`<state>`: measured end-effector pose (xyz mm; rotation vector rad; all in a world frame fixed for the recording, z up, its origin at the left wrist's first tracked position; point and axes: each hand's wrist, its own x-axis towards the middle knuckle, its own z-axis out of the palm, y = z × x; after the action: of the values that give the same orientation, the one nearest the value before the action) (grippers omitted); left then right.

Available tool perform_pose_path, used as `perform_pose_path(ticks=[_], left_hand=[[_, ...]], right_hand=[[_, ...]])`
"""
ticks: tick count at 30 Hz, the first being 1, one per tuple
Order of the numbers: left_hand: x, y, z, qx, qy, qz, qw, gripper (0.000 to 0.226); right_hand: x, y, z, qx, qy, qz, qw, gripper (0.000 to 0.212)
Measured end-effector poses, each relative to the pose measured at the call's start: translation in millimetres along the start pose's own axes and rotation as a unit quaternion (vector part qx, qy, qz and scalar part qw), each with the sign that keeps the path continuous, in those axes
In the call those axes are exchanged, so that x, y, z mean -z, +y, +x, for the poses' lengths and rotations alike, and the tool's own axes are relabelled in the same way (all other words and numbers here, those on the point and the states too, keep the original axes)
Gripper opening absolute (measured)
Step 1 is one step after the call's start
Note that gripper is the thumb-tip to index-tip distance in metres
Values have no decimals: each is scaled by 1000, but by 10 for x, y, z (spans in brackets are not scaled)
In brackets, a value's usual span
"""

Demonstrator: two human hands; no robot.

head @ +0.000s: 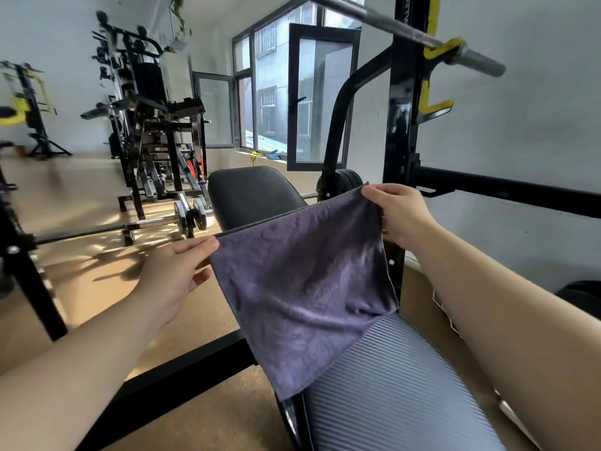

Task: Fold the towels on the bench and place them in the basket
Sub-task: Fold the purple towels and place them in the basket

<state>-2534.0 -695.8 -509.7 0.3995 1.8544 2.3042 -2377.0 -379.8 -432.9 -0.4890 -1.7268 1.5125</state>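
1. The left hand point(177, 275) pinches one top corner of the towel point(302, 288) between thumb and curled fingers. Only a little cloth sits inside that pinch.
2. The right hand point(401, 214) pinches the other top corner. It is held higher and farther out than the left, so the taut top edge slants between them.
3. Below both hands the towel hangs spread as a sheet. Its lower part lies on the ribbed pad of the bench point(406, 385), under the right forearm, and its lowest corner hangs over the pad's edge on the left hand's side.
4. The likeliest slip is at the left pinch. If that corner escapes, the towel would swing from the right hand and could slide off the pad to the floor point(97, 196) beneath the left hand.
5. With the hands at unequal heights, bringing the corners together would probably give a skewed fold with edges that do not meet.
6. The part resting on the ribbed pad may drag and bunch as the hands move, leaving creases inside the fold.
7. Just beyond the right hand stands the black rack post point(398, 157). A wide sweep to that side could snag the cloth.
8. The basket is not in view, so the carry from here cannot be judged.
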Motion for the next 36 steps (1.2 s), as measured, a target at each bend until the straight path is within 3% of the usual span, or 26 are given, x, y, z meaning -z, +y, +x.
perform_pose_path(ticks=[13, 19, 28, 36], left_hand=[[396, 575, -518, -129, 69, 41, 988, 8], [815, 664, -744, -191, 115, 85, 971, 9], [1578, 499, -954, -177, 146, 84, 970, 11], [1935, 146, -1050, -149, 157, 141, 966, 7]], right_hand=[[-145, -327, -653, 57, -5, 21, 998, 5], [-428, -391, -1024, 59, -53, 20, 997, 9], [-983, -212, -1482, 31, -88, 0, 996, 3], [-1255, 232, -1704, 20, -114, -66, 991, 20]])
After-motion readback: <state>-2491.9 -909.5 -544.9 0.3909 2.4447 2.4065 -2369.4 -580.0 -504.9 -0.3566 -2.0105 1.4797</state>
